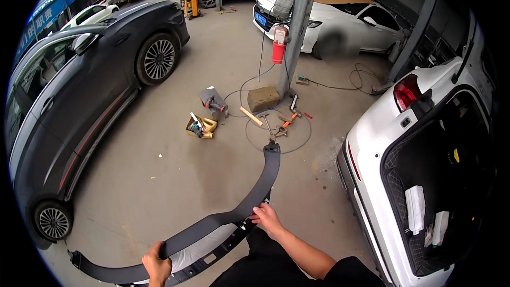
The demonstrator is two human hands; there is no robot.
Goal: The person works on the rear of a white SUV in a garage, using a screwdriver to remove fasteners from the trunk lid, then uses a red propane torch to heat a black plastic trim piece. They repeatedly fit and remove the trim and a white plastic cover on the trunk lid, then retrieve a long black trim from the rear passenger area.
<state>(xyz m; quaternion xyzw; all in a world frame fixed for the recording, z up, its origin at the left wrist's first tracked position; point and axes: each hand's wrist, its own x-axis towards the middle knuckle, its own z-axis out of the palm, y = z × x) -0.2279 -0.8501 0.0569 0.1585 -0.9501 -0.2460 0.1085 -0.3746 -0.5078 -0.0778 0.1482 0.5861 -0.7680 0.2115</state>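
A long, curved dark grey plastic car trim panel [196,235] stretches across in front of me, one end at the lower left and the other reaching up toward the tools on the floor. Its lower side shows a pale lining and a black ribbed edge with a cut-out. My left hand [156,264] is closed round the panel left of its middle, fingers partly hidden behind it. Farther right, my right hand [267,218] grips the inner edge near the bend, thumb and fingers closed on it.
At right stands a white car [366,143] with its luggage area open; at left, a dark grey car [79,106]. Ahead, a pillar [300,26] carries a red fire extinguisher [279,45]. Around its base lie a stone block [263,99], a hammer [267,123], hoses and a small open box [199,126].
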